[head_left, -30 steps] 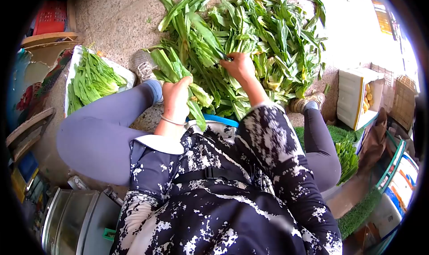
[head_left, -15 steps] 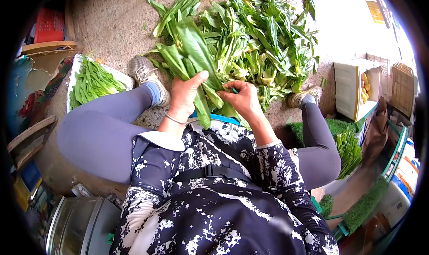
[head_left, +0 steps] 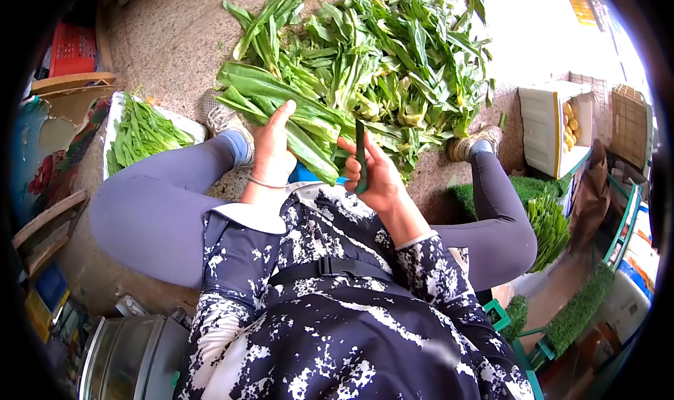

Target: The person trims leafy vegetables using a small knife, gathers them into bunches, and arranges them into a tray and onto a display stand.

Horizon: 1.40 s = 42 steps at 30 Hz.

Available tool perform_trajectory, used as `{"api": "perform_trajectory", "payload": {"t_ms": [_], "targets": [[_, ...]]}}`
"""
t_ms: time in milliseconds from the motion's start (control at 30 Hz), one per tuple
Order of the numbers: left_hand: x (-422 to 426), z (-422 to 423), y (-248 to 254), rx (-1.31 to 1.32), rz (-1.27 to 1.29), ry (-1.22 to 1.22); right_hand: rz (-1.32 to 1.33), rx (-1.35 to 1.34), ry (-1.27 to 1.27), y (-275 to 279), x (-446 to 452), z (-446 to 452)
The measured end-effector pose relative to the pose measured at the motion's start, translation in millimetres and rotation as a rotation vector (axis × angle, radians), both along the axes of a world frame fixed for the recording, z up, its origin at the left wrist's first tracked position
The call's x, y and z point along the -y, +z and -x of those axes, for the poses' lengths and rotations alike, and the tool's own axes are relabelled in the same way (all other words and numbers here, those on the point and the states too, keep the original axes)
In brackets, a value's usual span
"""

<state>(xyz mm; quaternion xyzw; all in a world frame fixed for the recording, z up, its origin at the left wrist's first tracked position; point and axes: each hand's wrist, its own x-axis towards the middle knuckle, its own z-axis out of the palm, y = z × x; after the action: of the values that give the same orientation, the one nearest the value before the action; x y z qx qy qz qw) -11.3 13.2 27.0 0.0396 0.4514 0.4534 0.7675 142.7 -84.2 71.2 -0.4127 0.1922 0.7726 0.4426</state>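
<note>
My left hand [head_left: 272,147] is closed around a bunch of long-leaf lettuce [head_left: 295,116], its thumb lying on top. The leaf tips point up and left, and the cut-looking pale ends point right. My right hand [head_left: 379,172] grips a slim dark green knife [head_left: 361,154] held upright, close to the right end of the bunch. Beyond both hands, a large heap of the same leafy greens [head_left: 414,49] lies spread on the floor. A bit of something blue [head_left: 303,174] shows beneath the bunch, mostly hidden by my hands and clothes.
On the left, a white foam box [head_left: 188,125] holds trimmed greens [head_left: 144,135]. To the right stand a white foam box with yellow produce [head_left: 570,130], green turf matting [head_left: 519,193] and upright greens [head_left: 547,228]. A grey drawer unit [head_left: 123,361] sits at lower left.
The lettuce bunch has tilted from nearly upright to leaning left. My right hand has come away from the leaves and lower, and the knife now shows plainly in it.
</note>
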Motion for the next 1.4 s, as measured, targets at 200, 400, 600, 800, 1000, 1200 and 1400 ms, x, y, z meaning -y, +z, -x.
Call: {"api": "perform_trajectory", "payload": {"t_ms": [200, 400, 600, 800, 1000, 1200, 1400], "targets": [[4.2, -2.6, 13.8, 0.052, 0.047, -0.15, 0.131, -0.225, -0.208, -21.0, -18.8, 6.8], [4.9, -3.6, 8.3, 0.043, 0.043, -0.073, 0.053, 0.321, 0.013, -24.7, -9.8, 17.5], [-3.2, 3.7, 6.1, 0.125, 0.034, -0.056, 0.172, 0.836, 0.104, -38.5, 15.2, 13.5], [5.9, -7.6, 19.7, -0.008, -0.055, -0.303, 0.011, 0.488, -0.153, -26.8, -7.2, -42.4], [9.5, -11.1, 36.1, -0.148, -0.127, -0.804, -0.398, 0.568, 0.381, 4.9, -57.0, -59.4], [8.4, -6.3, 42.5, -0.094, -0.125, -0.893, -0.305, 0.44, 0.503, 0.0, -63.7, -62.0], [9.2, -4.9, 38.2, 0.031, -0.017, -0.786, -0.375, 0.627, 0.477, -11.9, -53.4, -67.6]]}}
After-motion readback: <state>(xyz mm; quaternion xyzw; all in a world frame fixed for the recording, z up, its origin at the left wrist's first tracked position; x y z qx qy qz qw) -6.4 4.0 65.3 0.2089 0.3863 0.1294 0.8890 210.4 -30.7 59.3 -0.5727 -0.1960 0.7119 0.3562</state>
